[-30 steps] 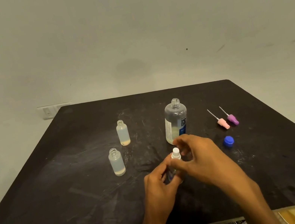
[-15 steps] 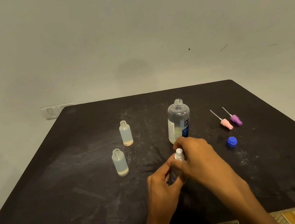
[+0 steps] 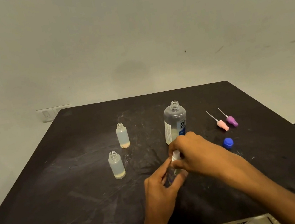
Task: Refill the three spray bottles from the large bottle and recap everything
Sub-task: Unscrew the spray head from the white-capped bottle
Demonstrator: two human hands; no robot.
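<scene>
White plastic marks the spray cap on the third small bottle, which stands on the black counter in front of the large bottle. The left hand grips the body of this small bottle; the right hand is curled over the cap, fingers pinching it. The two hands are close together, both clamped on the same bottle.

Compared with a second ago, the right hand has closed further down over the cap, so less white shows. This suggests the cap is being twisted, though the direction cannot be told.

Two other small bottles, the far one and the near one, stand open to the left, each holding only a little liquid at the bottom. Their pink sprayer and purple sprayer lie side by side to the right. The large bottle is also open; its blue cap rests near the sprayers. The filling appears not yet done.
</scene>
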